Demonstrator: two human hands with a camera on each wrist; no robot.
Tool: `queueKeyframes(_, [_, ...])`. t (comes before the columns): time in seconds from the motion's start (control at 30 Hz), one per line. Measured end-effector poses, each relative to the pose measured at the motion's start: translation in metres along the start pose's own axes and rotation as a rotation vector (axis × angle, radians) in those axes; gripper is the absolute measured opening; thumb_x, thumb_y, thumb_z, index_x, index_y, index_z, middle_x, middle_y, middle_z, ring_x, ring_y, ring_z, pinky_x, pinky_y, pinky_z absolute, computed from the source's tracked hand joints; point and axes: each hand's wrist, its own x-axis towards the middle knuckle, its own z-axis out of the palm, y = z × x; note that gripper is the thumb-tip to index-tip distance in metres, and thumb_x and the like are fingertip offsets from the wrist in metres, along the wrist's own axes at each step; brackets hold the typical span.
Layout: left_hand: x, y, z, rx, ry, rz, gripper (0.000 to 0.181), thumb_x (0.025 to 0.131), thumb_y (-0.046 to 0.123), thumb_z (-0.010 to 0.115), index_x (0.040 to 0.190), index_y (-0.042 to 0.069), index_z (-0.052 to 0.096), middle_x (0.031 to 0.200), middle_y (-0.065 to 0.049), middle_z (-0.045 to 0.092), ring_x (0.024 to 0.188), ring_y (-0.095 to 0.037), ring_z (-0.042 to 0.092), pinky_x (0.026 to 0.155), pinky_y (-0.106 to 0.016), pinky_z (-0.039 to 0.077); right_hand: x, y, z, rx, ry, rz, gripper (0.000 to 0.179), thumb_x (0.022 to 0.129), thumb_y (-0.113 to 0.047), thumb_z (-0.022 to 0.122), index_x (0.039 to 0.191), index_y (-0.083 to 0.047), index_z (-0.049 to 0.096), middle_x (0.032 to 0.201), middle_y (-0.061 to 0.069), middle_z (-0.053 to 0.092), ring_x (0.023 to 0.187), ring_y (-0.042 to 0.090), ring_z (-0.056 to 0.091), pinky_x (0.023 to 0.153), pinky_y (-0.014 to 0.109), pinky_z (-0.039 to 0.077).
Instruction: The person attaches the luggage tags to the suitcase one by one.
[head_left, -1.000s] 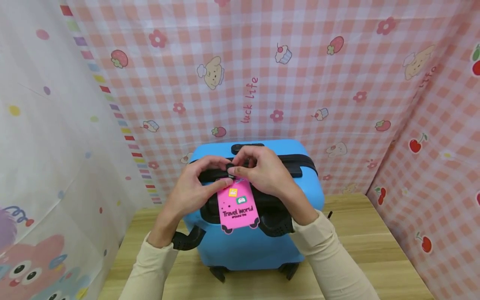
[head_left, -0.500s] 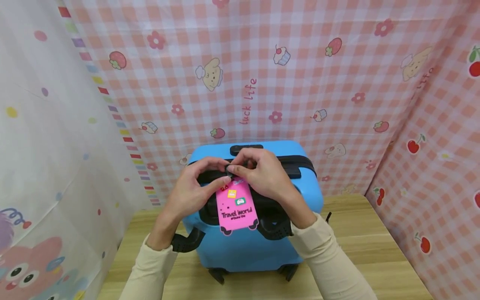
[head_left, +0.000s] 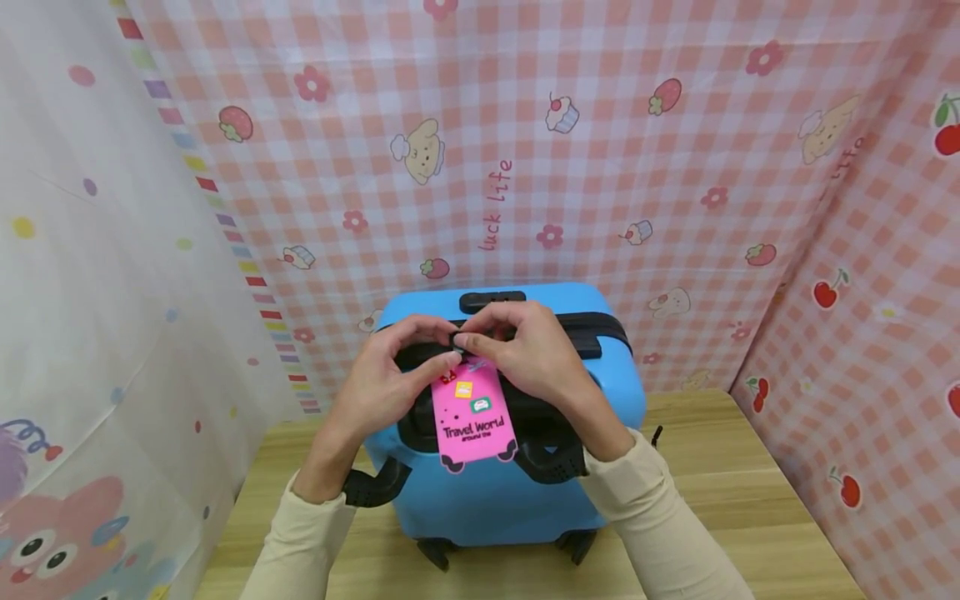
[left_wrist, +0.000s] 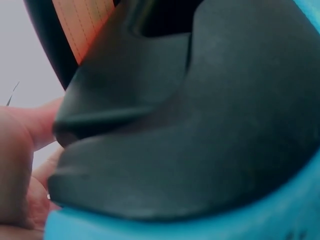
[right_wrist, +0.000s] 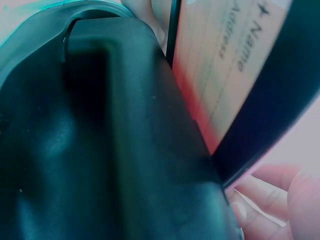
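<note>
Both the left hand (head_left: 382, 375) and right hand (head_left: 531, 354) seem to pinch the black strap (head_left: 456, 337) of the pink tag (head_left: 474, 421) hanging just below them; one slipping thumb could lose that narrow strap.

A little corner with pretty cloth on 3 sides.
The back cloth (head_left: 480, 75) has pink and white checks, strawberries (head_left: 236, 124), cupcakes (head_left: 562, 114), flowers (head_left: 311, 84) and a puppy (head_left: 423, 153) in a chef hat. The words "luck life" (head_left: 491, 218) are turned sideways near its middle. The right cloth (head_left: 892, 375) has checks too, with red cherries (head_left: 826, 294). The left cloth (head_left: 120, 275) is white with colored spots (head_left: 82, 76), and low down is a pink cartoon creature (head_left: 78, 517) with 2 big eyes. Little colored blocks (head_left: 207, 184) run down beside the back cloth's left edge. Below is a pale, streaky wooden surface (head_left: 727, 492). The light is soft.
</note>
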Motion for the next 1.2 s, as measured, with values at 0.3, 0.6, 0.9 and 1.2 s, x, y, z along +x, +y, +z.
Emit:
queueKeyframes(0.3, [0.0008,0.0027,-0.0003,-0.05,-0.007,-0.04,0.027,0.091,0.02,0.073,0.117,0.012,0.067,0.107,-0.004,0.069,0.098,-0.016,0.064,0.083,-0.031,0.053,-0.0027,0.0014,-0.002,0.02,-0.02,-0.029,0.014,0.091,-0.023,0.073,0.101,-0.015,0.076,0.084,-0.002,0.064,0.072,0.019,0.054,0.06,0.032,0.043])
queueKeyframes(0.6, [0.0027,0.003,0.0002,-0.082,0.008,-0.049,0.021,0.092,0.019,0.072,0.112,0.011,0.069,0.102,-0.005,0.071,0.093,-0.018,0.065,0.08,-0.029,0.053,-0.0043,0.0035,-0.0048,0.055,-0.062,-0.062,0.016,0.088,-0.017,0.074,0.103,-0.012,0.073,0.09,0.0,0.066,0.074,0.018,0.054,0.062,0.032,0.045])
queueKeyframes(0.9, [0.0018,0.0013,-0.0008,-0.056,0.008,-0.038,0.022,0.094,0.021,0.07,0.113,0.011,0.07,0.104,-0.004,0.071,0.095,-0.017,0.064,0.083,-0.031,0.053,-0.0041,0.0028,-0.0044,0.039,-0.064,-0.057,0.015,0.089,-0.019,0.075,0.103,-0.015,0.073,0.09,-0.002,0.065,0.072,0.018,0.055,0.062,0.031,0.045])
queueKeyframes(1.2, [-0.0009,0.0014,-0.0009,-0.024,0.009,-0.066,0.026,0.09,0.022,0.074,0.114,0.014,0.069,0.104,-0.003,0.07,0.096,-0.016,0.062,0.085,-0.038,0.052,-0.004,0.0035,-0.0049,0.044,-0.068,-0.037,0.012,0.091,-0.017,0.072,0.103,-0.014,0.073,0.088,-0.001,0.064,0.075,0.02,0.054,0.063,0.032,0.044])
